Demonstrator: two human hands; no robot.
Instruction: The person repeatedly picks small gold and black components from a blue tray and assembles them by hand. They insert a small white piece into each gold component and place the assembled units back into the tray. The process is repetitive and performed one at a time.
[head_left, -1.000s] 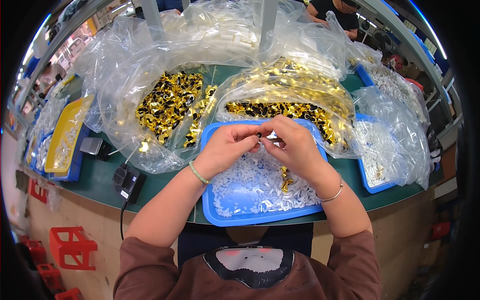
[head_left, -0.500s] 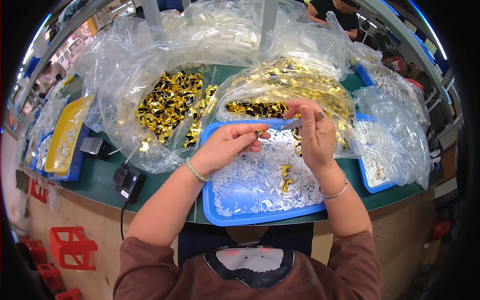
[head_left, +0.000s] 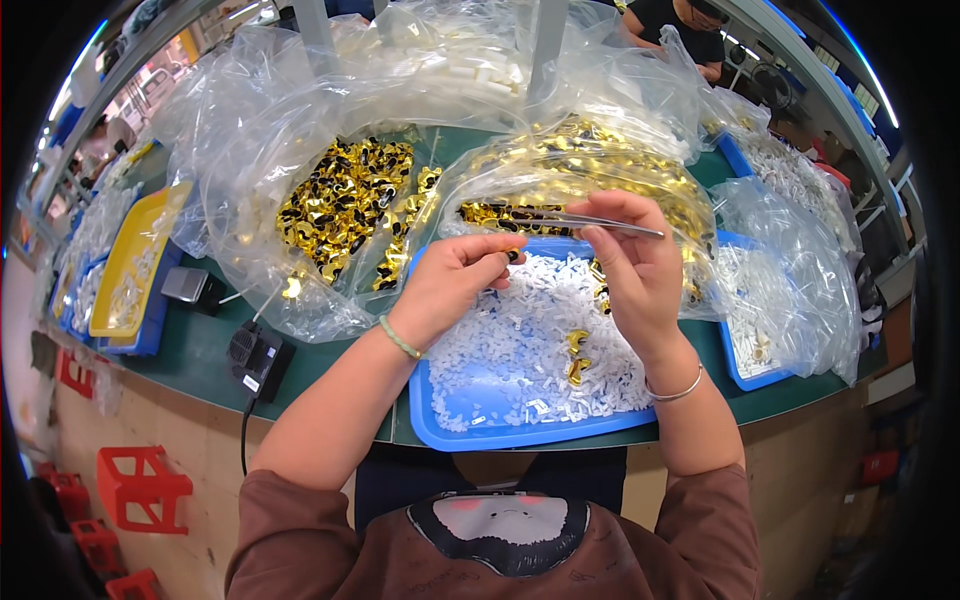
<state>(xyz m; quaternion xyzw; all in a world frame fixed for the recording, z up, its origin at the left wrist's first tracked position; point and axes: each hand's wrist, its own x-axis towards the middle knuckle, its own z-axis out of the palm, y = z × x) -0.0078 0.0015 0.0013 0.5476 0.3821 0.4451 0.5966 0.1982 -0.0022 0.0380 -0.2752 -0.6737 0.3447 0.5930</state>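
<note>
Tweezers (head_left: pixel 585 222) sit pinched in the right hand (head_left: pixel 635 275), raised over the blue tray (head_left: pixel 470 425) of small white pieces (head_left: pixel 520 340).

The right fingers close round the tweezers, tips pointing left toward the left hand (head_left: pixel 450 285), whose thumb and forefinger squeeze a tiny dark part (head_left: pixel 512 255), too small to make out. Behind the tray, clear plastic bags (head_left: pixel 300 180) hold gold-and-black pieces (head_left: pixel 340 200), their far edges lost in glare. A yellow tray (head_left: pixel 130 250) lies at far left; another blue tray (head_left: pixel 750 360) at right is partly bag-covered.
</note>
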